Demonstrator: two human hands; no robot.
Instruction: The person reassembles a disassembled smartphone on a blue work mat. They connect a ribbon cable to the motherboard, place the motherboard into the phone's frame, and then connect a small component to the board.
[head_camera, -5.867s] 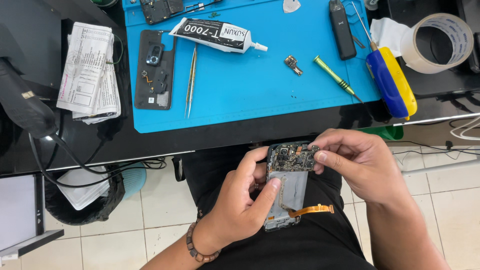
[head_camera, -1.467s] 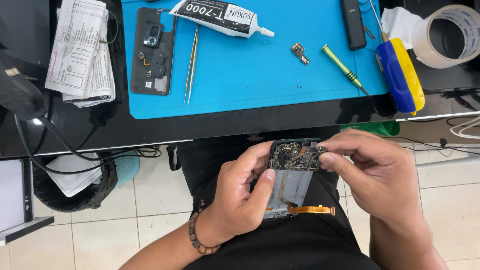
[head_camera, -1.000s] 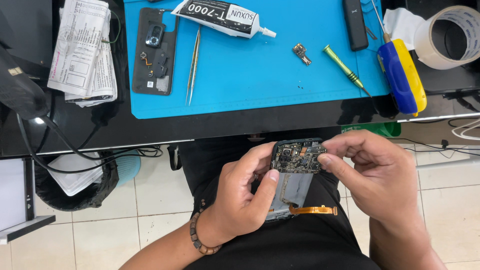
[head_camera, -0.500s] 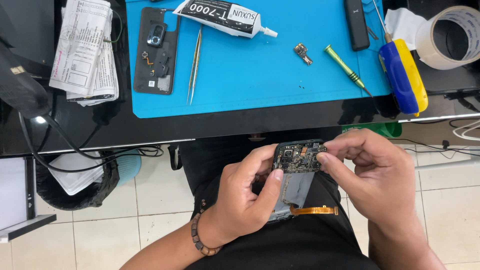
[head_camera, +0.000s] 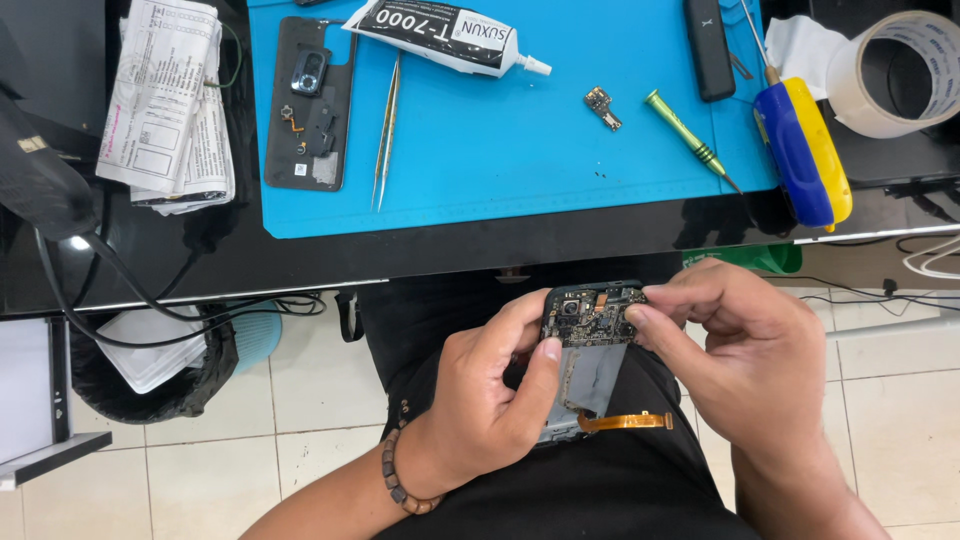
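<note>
Phone (head_camera: 592, 350) with its back off sits between both hands over the lap; left hand (head_camera: 485, 410) grips its side; right hand (head_camera: 745, 355) fingers (head_camera: 650, 325) pinch its top corner.

Glossy black worktop (head_camera: 480, 250) with a bright blue rubber work mat (head_camera: 520, 150) spread on it

On the mat lie a black phone back cover (head_camera: 312, 110) with its inside up, slim steel tweezers (head_camera: 386, 130) just beside it, a black-and-white glue tube (head_camera: 440, 35), a small gold-brown circuit part (head_camera: 602, 107), a green-handled screwdriver (head_camera: 690, 140) and a flat black bar-shaped device (head_camera: 709, 48); a blue and yellow tool (head_camera: 805, 150) straddles the mat's right edge, a beige tape roll (head_camera: 900, 70) and folded printed papers (head_camera: 170, 100) rest on the bare black top
</note>
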